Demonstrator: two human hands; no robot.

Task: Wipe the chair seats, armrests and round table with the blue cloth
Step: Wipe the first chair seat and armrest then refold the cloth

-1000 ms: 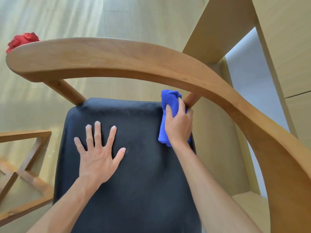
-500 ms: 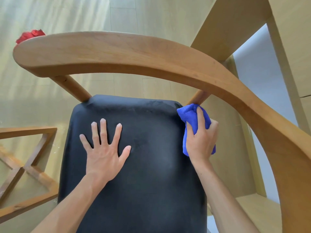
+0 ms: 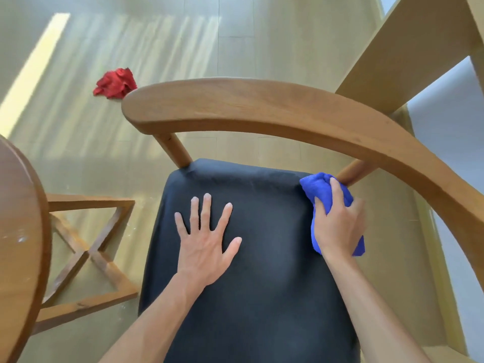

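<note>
A chair with a dark padded seat (image 3: 262,297) fills the middle of the view, and its curved wooden armrest (image 3: 275,111) arches over the far side. My left hand (image 3: 204,239) lies flat on the seat with fingers spread. My right hand (image 3: 337,224) is closed on the bunched blue cloth (image 3: 318,189), pressed against the seat's far right corner beside a wooden support post. The rim of the round wooden table (image 3: 23,218) shows at the left edge.
A crumpled red cloth (image 3: 115,83) lies on the pale floor beyond the chair. The table's crossed wooden base (image 3: 86,252) stands left of the seat. A light wooden cabinet (image 3: 408,56) rises at the right, close to the chair.
My right hand has slid the blue cloth rightward along the seat's far edge to its right corner. The view has shifted, so the table rim and red cloth show more. My left hand stayed flat.
</note>
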